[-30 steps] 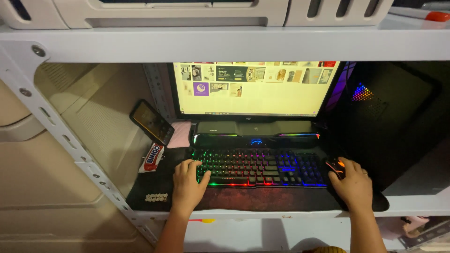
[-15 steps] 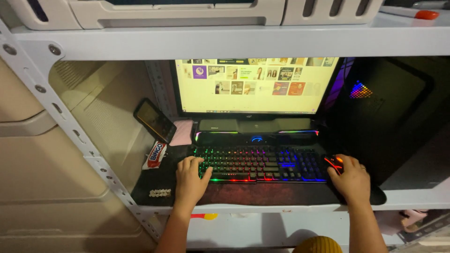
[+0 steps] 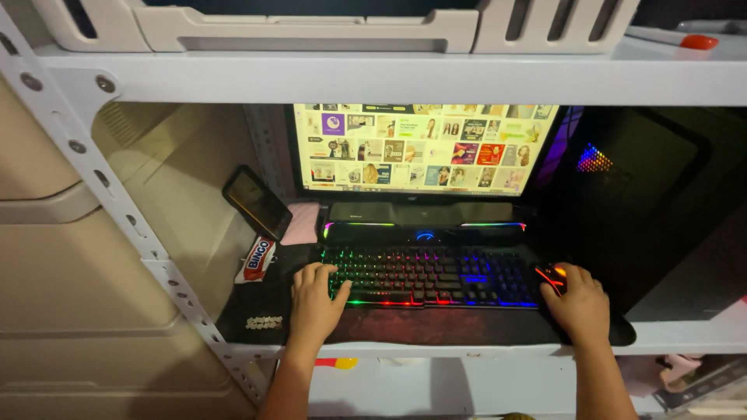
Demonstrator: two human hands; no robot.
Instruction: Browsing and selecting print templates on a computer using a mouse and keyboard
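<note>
Wide lit monitor (image 3: 424,148) of colourful tiles at back, dark phone (image 3: 257,202) propped left, red-and-white snack packet (image 3: 257,259) below it

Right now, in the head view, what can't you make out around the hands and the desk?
- Mouse: mostly hidden under the right hand; only a lit edge shows.
- Keyboard: its left keys are hidden by the left hand.
- Monitor: top cut off by the shelf; page pictures too small.
- Phone: screen dark, nothing legible.
- Computer case: too dark, only coloured lights show.

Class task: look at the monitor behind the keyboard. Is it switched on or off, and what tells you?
On. The monitor glows brightly with a grid of small coloured picture tiles on a pale page, lighting the dark shelf bay around it.
</note>
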